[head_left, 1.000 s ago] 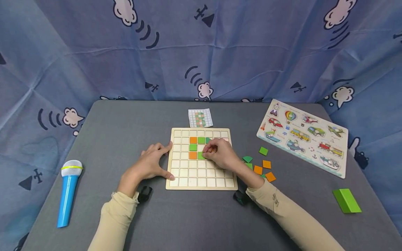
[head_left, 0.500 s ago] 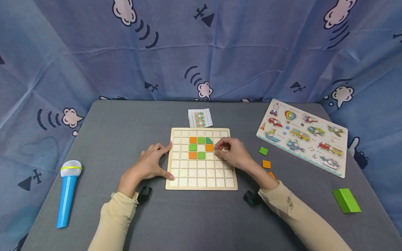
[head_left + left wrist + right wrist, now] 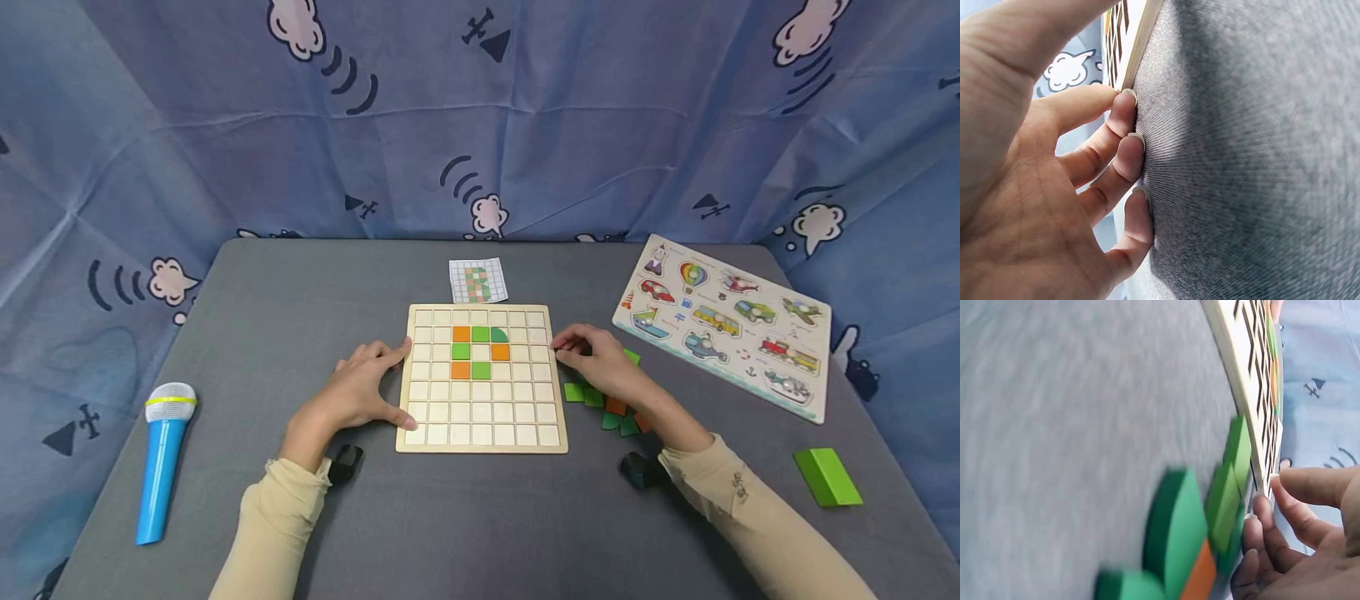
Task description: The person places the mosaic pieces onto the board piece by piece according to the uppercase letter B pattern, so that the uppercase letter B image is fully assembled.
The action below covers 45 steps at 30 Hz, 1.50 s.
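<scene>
A pale wooden grid board [image 3: 482, 433] lies flat, with orange, green and dark green tiles [image 3: 461, 352] set in its upper middle squares. My left hand [image 3: 360, 383] rests against the board's left side, thumb at the lower corner and fingers spread along the edge. In the left wrist view its bent fingertips [image 3: 1130, 156] touch the cloth beside the edge. My right hand [image 3: 600, 362] is at the board's right edge, with no tile seen in its fingers. Under and beside it lie several loose tiles [image 3: 592, 397], partly hidden by the hand and wrist.
A small pattern card [image 3: 478, 282] lies behind the board. At the right are a picture puzzle board [image 3: 720, 325] and a green wedge-shaped block [image 3: 828, 477]. A blue toy microphone [image 3: 165, 462] lies far left on the grey table [image 3: 450, 533].
My right hand has moved right, off the grid squares to the board's right edge. An orange tile it covered earlier now shows in the grid. My left hand has stayed still.
</scene>
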Each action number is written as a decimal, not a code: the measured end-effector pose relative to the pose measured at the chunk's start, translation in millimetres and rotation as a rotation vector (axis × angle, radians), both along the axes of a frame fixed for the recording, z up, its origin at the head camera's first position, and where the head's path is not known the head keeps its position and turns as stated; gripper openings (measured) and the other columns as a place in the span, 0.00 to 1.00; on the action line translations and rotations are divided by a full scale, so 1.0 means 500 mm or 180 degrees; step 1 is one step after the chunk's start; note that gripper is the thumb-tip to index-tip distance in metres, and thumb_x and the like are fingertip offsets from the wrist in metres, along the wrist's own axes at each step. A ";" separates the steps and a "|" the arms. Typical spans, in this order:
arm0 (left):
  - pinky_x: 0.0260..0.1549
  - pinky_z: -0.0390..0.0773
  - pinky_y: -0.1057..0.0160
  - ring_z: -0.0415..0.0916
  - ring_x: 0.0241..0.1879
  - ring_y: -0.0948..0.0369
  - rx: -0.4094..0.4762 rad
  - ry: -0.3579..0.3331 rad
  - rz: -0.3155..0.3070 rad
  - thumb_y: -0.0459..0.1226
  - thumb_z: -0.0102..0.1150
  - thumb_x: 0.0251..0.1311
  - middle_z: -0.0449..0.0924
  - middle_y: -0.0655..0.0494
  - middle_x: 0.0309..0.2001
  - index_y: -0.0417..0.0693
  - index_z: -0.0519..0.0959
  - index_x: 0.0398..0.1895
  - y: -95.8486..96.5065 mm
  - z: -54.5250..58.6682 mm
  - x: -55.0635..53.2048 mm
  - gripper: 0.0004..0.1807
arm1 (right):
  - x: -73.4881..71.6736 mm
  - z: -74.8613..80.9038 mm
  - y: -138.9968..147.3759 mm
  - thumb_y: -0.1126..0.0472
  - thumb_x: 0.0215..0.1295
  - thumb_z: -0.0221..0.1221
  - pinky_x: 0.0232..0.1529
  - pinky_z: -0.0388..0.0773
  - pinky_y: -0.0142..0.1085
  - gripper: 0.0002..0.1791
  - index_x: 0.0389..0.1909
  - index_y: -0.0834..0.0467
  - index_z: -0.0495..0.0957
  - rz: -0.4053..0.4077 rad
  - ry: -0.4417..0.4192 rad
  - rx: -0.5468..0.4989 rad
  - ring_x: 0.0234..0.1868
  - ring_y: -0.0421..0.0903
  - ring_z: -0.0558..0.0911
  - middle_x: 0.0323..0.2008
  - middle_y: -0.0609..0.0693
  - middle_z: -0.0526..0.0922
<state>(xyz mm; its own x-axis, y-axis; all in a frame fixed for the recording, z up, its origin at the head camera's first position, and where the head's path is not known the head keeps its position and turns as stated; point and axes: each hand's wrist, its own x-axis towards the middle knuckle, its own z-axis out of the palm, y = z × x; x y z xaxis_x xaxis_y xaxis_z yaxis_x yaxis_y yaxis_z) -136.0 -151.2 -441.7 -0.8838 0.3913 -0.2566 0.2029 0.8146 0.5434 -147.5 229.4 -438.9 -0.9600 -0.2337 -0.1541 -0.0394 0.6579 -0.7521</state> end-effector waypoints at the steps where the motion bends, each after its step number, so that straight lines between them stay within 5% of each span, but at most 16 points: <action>1: 0.61 0.63 0.37 0.66 0.67 0.44 0.0002 -0.0002 -0.0001 0.54 0.89 0.39 0.72 0.43 0.65 0.49 0.57 0.85 0.000 0.000 0.000 0.70 | 0.000 0.003 0.007 0.65 0.78 0.60 0.49 0.74 0.41 0.10 0.53 0.63 0.83 0.0023 -0.0019 0.0021 0.46 0.50 0.79 0.47 0.59 0.84; 13: 0.59 0.62 0.40 0.66 0.65 0.46 -0.0039 -0.0023 0.0012 0.53 0.88 0.40 0.72 0.44 0.64 0.49 0.56 0.86 0.002 0.000 -0.002 0.70 | 0.009 0.022 0.082 0.66 0.67 0.71 0.44 0.75 0.33 0.11 0.49 0.63 0.85 0.0571 -0.0110 0.0298 0.42 0.46 0.78 0.42 0.54 0.85; 35: 0.60 0.63 0.40 0.67 0.64 0.46 -0.0034 -0.0012 0.0022 0.53 0.88 0.40 0.73 0.46 0.62 0.51 0.56 0.86 0.003 -0.001 0.002 0.69 | 0.049 0.009 0.072 0.72 0.68 0.67 0.42 0.79 0.34 0.07 0.44 0.62 0.85 0.0501 0.0374 0.0528 0.39 0.45 0.80 0.39 0.53 0.84; 45: 0.62 0.63 0.38 0.66 0.66 0.46 -0.0020 -0.0017 0.0043 0.53 0.88 0.40 0.73 0.45 0.64 0.50 0.57 0.85 0.003 0.002 0.003 0.69 | 0.051 0.005 0.070 0.73 0.68 0.67 0.40 0.76 0.33 0.13 0.49 0.58 0.90 0.0509 0.0474 0.0436 0.38 0.43 0.78 0.44 0.53 0.86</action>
